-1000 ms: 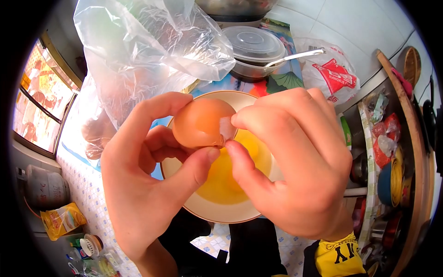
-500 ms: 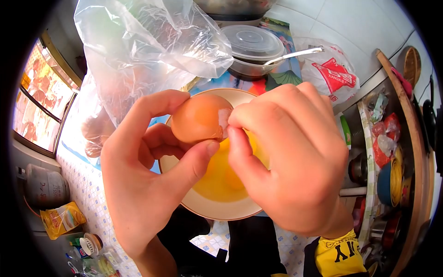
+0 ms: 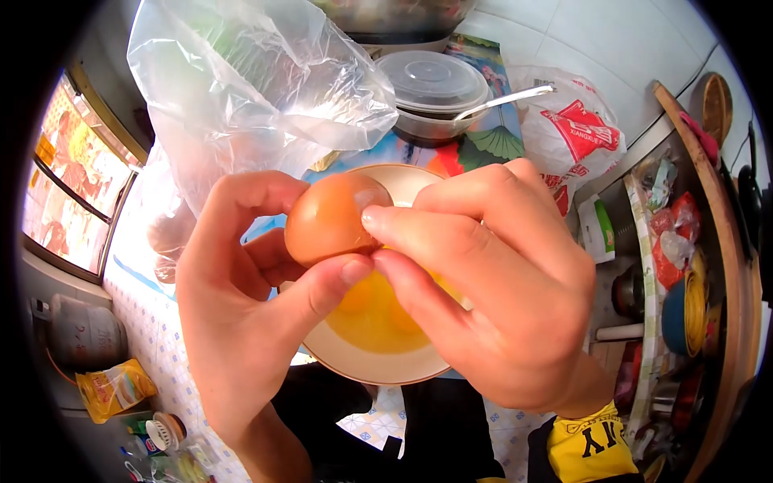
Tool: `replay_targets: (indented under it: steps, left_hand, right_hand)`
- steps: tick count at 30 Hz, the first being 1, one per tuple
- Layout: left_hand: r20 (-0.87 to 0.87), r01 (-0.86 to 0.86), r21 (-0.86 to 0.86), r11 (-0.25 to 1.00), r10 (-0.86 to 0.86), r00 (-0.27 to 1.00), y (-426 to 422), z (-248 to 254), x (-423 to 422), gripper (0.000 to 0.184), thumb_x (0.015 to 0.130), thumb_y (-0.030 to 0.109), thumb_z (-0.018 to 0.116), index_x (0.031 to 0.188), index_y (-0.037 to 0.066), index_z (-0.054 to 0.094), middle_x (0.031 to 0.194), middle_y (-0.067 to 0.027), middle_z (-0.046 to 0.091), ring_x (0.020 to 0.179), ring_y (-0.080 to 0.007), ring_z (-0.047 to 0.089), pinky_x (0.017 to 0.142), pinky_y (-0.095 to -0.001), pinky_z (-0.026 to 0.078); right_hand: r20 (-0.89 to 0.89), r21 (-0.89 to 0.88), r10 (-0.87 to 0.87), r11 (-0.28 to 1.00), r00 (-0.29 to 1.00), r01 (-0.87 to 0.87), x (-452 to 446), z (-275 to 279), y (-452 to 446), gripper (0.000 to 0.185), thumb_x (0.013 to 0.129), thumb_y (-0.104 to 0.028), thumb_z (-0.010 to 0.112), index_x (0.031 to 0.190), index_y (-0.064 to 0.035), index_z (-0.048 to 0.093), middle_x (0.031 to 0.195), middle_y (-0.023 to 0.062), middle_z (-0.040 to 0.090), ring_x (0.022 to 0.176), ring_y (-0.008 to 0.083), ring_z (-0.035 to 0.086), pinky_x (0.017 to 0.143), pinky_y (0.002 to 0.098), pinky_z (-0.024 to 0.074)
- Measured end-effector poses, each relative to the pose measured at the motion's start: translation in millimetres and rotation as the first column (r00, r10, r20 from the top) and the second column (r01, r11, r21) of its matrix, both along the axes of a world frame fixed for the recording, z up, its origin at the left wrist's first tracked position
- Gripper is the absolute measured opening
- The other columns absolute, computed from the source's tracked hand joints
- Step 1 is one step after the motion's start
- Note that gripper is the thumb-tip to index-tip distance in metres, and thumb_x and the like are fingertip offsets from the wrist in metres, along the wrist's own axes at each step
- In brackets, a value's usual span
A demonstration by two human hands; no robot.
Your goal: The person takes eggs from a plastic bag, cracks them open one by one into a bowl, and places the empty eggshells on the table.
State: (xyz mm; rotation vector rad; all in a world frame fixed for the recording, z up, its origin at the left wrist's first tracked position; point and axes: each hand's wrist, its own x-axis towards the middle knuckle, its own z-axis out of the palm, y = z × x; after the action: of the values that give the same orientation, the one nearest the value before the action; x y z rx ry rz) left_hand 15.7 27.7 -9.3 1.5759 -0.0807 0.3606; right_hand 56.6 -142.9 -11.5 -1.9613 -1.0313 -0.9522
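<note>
A brown egg with a pale patch on its right side is held above a cream bowl with a brown rim. My left hand has its thumb and fingers wrapped round the egg's left side and underside. Thumb and index finger of my right hand pinch at the egg's right edge, over the patch; what lies between those fingertips is hidden. Raw egg, with yellow yolks and clear liquid, lies in the bowl below.
A clear plastic bag stands at the back left. Behind the bowl are a lidded container with a spoon on it and a red-and-white bag. Shelves are at right, a gas cylinder at left.
The egg and my left hand have shifted slightly left. My right index finger has moved left over the pale patch and now covers part of it. The view has shifted a little.
</note>
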Motion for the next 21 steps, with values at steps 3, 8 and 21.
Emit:
replay_targets:
  steps: [3, 8, 21]
  left_hand:
    - [0.009, 0.001, 0.003, 1.000, -0.001, 1.000, -0.9, -1.1, -0.8, 0.051, 0.078, 0.016, 0.081, 0.114, -0.003, 0.052, 0.105, -0.0092, 0.061, 0.084, -0.0133, 0.062, 0.069, -0.0231, 0.050]
    - [0.041, 0.013, -0.044, 0.999, -0.011, 0.999, -11.3, 5.3, -2.1, 0.046, 0.079, 0.015, 0.079, 0.112, -0.002, 0.052, 0.105, -0.0096, 0.062, 0.083, -0.0127, 0.062, 0.068, -0.0227, 0.051]
    - [0.143, 0.032, 0.632, 0.774, -0.156, 0.977, -74.9, 52.8, 75.1, 0.039, 0.079, 0.014, 0.078, 0.107, -0.001, 0.055, 0.092, -0.0112, 0.063, 0.073, -0.0142, 0.064, 0.061, -0.0250, 0.051]
  right_hand:
    - [-0.052, 0.020, 0.025, 1.000, 0.998, -0.024, -0.8, 1.1, -1.9, 0.037, 0.061, 0.008, 0.078, 0.095, -0.0036, 0.071, 0.083, 0.0089, 0.061, 0.070, 0.0218, 0.057, 0.061, 0.0293, 0.0466]
    - [-0.100, 0.043, 0.047, 0.998, 0.994, -0.043, -4.6, 9.0, -9.7, 0.034, 0.064, 0.007, 0.077, 0.095, -0.0034, 0.071, 0.084, 0.0102, 0.062, 0.074, 0.0227, 0.060, 0.064, 0.0293, 0.0487]
    - [-0.541, 0.271, 0.021, 0.951, 0.841, 0.150, 27.1, 34.1, -78.8, 0.015, 0.084, -0.005, 0.066, 0.096, 0.0040, 0.068, 0.086, 0.0125, 0.071, 0.076, 0.0168, 0.067, 0.071, 0.0271, 0.0523]
